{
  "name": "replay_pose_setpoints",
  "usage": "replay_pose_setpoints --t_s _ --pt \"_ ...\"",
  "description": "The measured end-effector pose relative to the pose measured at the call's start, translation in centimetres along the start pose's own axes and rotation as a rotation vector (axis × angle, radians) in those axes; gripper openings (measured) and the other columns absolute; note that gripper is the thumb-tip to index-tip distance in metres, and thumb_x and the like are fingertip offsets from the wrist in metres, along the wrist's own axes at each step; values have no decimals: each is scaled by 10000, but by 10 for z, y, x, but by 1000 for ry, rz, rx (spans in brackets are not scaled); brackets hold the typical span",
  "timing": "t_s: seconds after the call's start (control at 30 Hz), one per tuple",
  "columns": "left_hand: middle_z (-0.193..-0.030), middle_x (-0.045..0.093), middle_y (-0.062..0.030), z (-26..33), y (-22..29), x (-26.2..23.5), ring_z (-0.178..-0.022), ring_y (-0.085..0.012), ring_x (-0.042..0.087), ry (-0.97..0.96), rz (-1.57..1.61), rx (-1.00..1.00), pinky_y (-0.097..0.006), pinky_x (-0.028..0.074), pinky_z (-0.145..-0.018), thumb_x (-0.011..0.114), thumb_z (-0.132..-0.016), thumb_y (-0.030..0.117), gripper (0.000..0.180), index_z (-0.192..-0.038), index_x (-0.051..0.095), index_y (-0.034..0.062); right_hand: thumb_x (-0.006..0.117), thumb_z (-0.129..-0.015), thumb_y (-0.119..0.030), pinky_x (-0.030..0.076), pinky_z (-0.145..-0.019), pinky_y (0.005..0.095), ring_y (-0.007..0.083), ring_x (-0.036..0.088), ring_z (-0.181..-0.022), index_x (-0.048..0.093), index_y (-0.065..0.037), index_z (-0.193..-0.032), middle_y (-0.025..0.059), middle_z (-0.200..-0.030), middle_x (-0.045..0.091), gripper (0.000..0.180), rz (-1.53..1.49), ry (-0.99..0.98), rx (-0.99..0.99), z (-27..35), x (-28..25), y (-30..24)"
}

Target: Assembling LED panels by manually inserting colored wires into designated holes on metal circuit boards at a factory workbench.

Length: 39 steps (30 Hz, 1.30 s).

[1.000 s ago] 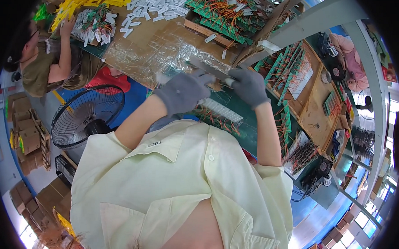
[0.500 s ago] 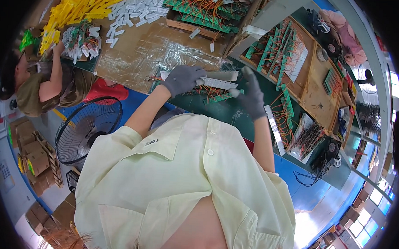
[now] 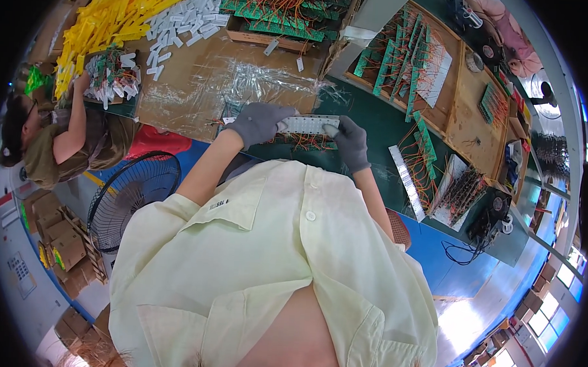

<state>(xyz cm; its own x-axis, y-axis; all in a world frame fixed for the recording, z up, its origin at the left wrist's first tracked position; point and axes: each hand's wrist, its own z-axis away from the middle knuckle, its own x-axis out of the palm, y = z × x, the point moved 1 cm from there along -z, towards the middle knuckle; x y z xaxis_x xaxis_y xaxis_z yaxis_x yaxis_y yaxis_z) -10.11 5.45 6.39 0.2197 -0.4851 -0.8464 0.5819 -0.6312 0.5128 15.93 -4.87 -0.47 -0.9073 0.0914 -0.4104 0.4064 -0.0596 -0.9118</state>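
Observation:
My left hand point(image 3: 260, 125), in a grey glove, is closed on the left end of a white strip point(image 3: 312, 125) marked with rows of small dots or holes. The strip's right end is pinched by my gloved right hand point(image 3: 352, 144). It lies level between the two hands, over the near part of the dark green tabletop. Close below it, green circuit boards with orange wires point(image 3: 305, 144) show in part. My left hand and the strip hide the rest of them.
Wired green boards fill a wooden tray point(image 3: 453, 118) at right and a box point(image 3: 247, 36) at the back. White pieces point(image 3: 183, 24) and yellow parts point(image 3: 112, 18) are heaped at the far left, where another person point(image 3: 66, 133) works. A fan point(image 3: 135, 194) stands at left.
My right hand, spread and apart from the strip before, has come left and down and closed on its right end. A second pale strip behind it no longer shows.

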Motion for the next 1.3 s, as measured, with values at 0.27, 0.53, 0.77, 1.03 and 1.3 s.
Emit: replay_pose_setpoints --t_s 0.27,0.53,0.77,1.03,1.3 --pt "-1031 700 -174 -6 -1 -2 -928 -383 670 -117 82 -13 -467 526 -800 583 -908 178 394 -1302 568 194 783 -859 -102 445 -591 240 67 473 -643 682 -13 -1010 5 -705 587 203 -271 88 89 -3 1 -25" --pt "-1058 707 -152 -31 33 13 -952 -378 671 61 164 -41 -464 526 -835 634 -902 282 401 -1293 598 203 783 -868 -142 431 -576 254 67 475 -631 675 -7 -963 2 -677 560 197 -265 34 151 -8 -1 -17" --pt "-1003 725 -139 -43 30 20 -909 -340 686 -41 344 -148 -449 524 -816 633 -879 235 279 -1143 716 196 723 -922 -136 467 -623 230 52 536 -697 671 -9 -999 -10 -783 622 157 -413 -34 200 -7 -21 -17" --pt "-1030 737 -116 -48 12 39 -934 -287 693 -114 543 -99 -382 519 -845 643 -867 177 305 -1163 710 150 688 -942 -122 458 -618 216 35 541 -714 676 -19 -1048 -21 -819 627 147 -268 -167 148 -17 -27 -31" --pt "-925 750 -53 -50 22 52 -805 -139 676 -176 1212 -48 -304 520 -763 708 -870 114 206 -1069 730 65 724 -910 -198 490 -743 318 125 616 -859 661 -50 -1063 17 -964 660 222 -1248 -425 383 -10 -5 -4"
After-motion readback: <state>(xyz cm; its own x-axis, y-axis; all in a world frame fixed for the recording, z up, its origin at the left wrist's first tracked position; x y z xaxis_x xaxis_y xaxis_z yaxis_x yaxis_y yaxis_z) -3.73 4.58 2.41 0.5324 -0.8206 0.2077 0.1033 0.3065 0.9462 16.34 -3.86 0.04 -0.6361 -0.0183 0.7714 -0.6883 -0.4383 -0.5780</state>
